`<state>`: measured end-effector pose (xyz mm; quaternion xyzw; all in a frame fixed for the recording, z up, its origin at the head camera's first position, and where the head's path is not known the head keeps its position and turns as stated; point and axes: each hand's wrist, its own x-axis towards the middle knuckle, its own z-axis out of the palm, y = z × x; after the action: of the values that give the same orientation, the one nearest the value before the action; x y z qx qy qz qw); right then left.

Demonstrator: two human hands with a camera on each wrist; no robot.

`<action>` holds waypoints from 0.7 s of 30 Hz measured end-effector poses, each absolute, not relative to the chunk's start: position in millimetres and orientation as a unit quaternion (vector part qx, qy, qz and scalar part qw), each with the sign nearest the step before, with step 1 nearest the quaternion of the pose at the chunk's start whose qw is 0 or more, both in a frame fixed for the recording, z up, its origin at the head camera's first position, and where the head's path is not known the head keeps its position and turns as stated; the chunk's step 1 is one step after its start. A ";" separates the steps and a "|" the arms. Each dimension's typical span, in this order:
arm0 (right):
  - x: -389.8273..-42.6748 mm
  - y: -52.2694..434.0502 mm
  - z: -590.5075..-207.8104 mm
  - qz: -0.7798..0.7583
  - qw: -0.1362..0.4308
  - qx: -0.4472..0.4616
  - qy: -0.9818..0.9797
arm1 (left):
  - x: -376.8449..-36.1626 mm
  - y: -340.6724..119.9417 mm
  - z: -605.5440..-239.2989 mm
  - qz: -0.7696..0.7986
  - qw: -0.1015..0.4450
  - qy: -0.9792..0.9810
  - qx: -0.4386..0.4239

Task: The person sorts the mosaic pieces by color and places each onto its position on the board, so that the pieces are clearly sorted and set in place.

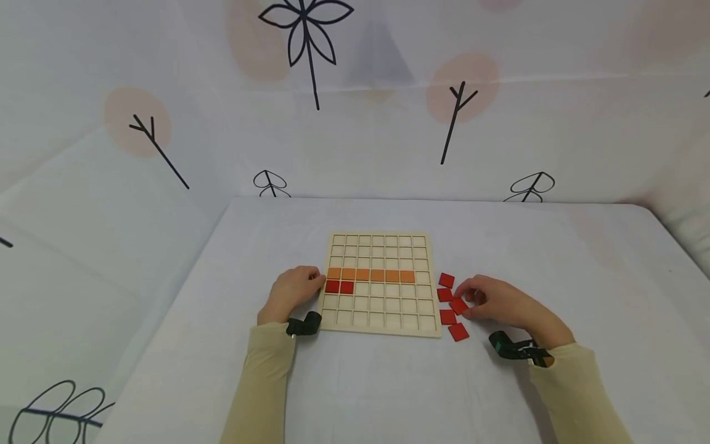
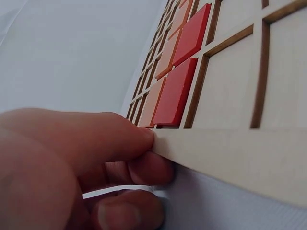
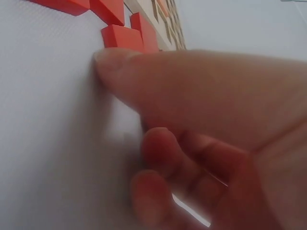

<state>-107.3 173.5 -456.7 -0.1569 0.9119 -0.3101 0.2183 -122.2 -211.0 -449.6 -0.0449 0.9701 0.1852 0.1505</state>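
Observation:
A wooden grid board [image 1: 383,304] lies on the table. One of its rows has several orange tiles [image 1: 363,274], and two red tiles [image 1: 339,287] sit at the left end of the row in front. My left hand [image 1: 294,288] pinches the board's left rim; up close, the thumb [image 2: 136,136] lies at the edge beside the red tiles, with curled fingers below. Right of the board, thumb and forefinger of my right hand [image 1: 496,302] pinch a loose red tile [image 1: 458,306] by its sides. The right wrist view shows the thumb [image 3: 124,62] against that tile; the forefinger's tip is hidden.
More loose red tiles lie around the pinched one: two farther back [image 1: 446,280], two nearer [image 1: 458,332], all close to the board's right edge. A white cloth [image 1: 377,388] covers the table, and a printed curtain [image 1: 377,142] hangs behind it.

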 end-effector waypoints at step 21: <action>-109.0 172.3 -458.5 -0.302 0.213 -0.149 0.917 | -120.7 -209.9 -446.3 0.173 0.150 0.973 -0.037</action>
<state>-109.0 172.3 -458.5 -0.1485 0.9172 -0.3024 0.2129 -120.7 -209.9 -446.3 -0.0370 0.9728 0.1728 0.1496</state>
